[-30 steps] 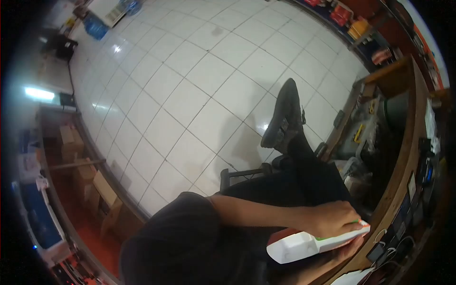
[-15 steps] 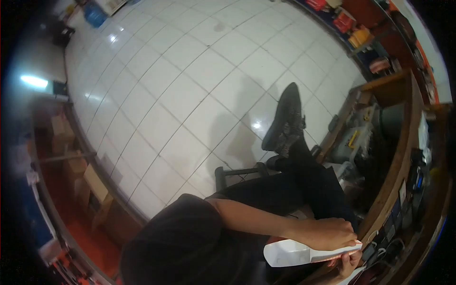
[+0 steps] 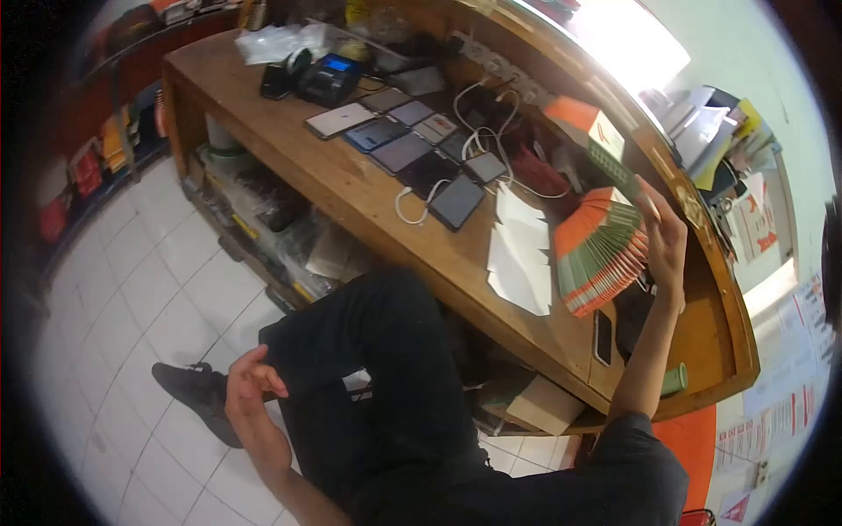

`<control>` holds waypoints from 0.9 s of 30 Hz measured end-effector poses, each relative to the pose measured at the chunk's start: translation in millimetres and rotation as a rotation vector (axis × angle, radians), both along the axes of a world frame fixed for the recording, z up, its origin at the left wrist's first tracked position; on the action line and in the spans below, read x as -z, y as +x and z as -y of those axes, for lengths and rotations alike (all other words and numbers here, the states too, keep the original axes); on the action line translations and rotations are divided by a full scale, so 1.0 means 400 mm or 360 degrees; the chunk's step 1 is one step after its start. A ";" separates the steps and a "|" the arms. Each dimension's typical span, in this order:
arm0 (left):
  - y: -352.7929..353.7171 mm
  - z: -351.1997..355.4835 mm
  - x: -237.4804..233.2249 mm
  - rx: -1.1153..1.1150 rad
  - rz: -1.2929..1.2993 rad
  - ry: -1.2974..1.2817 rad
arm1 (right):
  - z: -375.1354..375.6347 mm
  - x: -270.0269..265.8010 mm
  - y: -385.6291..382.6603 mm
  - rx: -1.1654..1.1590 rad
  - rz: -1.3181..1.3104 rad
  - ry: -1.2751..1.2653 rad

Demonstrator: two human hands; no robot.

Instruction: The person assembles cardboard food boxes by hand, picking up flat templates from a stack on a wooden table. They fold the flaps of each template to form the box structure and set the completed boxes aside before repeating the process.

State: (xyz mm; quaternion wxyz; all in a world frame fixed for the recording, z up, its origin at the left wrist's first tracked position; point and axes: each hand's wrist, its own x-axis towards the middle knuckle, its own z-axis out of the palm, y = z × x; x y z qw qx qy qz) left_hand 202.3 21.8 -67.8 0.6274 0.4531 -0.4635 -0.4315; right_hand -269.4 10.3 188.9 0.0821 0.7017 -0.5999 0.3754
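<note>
My right hand (image 3: pixel 664 241) is raised over the right part of the wooden desk (image 3: pixel 421 250). Its fingers grip the end of an orange, white and green carton (image 3: pixel 614 169). Just below that hand, several orange and green cartons (image 3: pixel 601 250) lie overlapped in a fan. White folded card pieces (image 3: pixel 519 250) lie beside the fan. At the lower left my left hand (image 3: pixel 254 386) hovers beside my knee, its fingers bent and apart, with nothing visible in them. A small white piece (image 3: pixel 356 380) shows against my dark trousers.
Several phones (image 3: pixel 403 151) lie in rows on the desk, with a dark device with a lit screen (image 3: pixel 331 77) behind. White cables (image 3: pixel 478 140) run from a power strip (image 3: pixel 495 63). Another phone (image 3: pixel 602 337) and a green cylinder (image 3: pixel 674 380) are near the right end.
My view has swung from the floor to the desk. My hands, earlier together on a white carton, are now far apart; the right one holds an orange and green carton.
</note>
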 end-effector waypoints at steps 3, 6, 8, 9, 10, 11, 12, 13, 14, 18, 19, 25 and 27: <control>-0.047 0.022 0.015 0.0171 -0.0023 0.0047 | 0.001 -0.018 -0.223 0.0400 -0.0479 0.0049; -0.078 0.035 0.015 0.0386 0.0001 0.0086 | 0.020 -0.041 -0.428 0.0486 -0.0333 0.0067; -0.082 0.042 0.007 0.0534 0.0124 0.0065 | 0.024 -0.095 -0.543 0.0464 -0.0035 0.0110; -0.084 0.043 0.010 0.0543 0.0119 0.0063 | 0.024 -0.101 -0.542 0.0473 -0.0039 0.0109; -0.084 0.043 0.014 0.0549 0.0118 0.0080 | 0.023 -0.105 -0.539 0.0492 -0.0212 0.0064; -0.084 0.046 0.018 0.0551 0.0115 0.0097 | 0.024 -0.108 -0.534 0.0506 -0.0386 0.0020; -0.085 0.051 0.021 0.0551 0.0106 0.0100 | 0.022 -0.104 -0.525 0.0535 -0.0540 0.0006; -0.087 0.055 0.026 0.0536 0.0098 0.0121 | 0.026 -0.102 -0.523 0.0533 -0.0550 0.0009; -0.088 0.057 0.030 0.0525 0.0091 0.0144 | 0.027 -0.098 -0.525 0.0572 -0.0488 0.0125; -0.086 0.059 0.032 0.0533 0.0091 0.0186 | 0.020 -0.108 -0.531 0.0529 -0.0270 0.0141; -0.081 0.059 0.031 0.0541 0.0120 0.0185 | 0.016 -0.109 -0.530 0.0463 -0.0226 0.0030; -0.085 0.069 0.034 0.0535 0.0116 0.0245 | 0.065 -0.038 -0.524 0.0190 -0.0136 -0.0016; -0.093 0.071 0.031 0.0541 0.0145 0.0245 | 0.073 -0.058 -0.520 0.0059 0.0099 -0.0001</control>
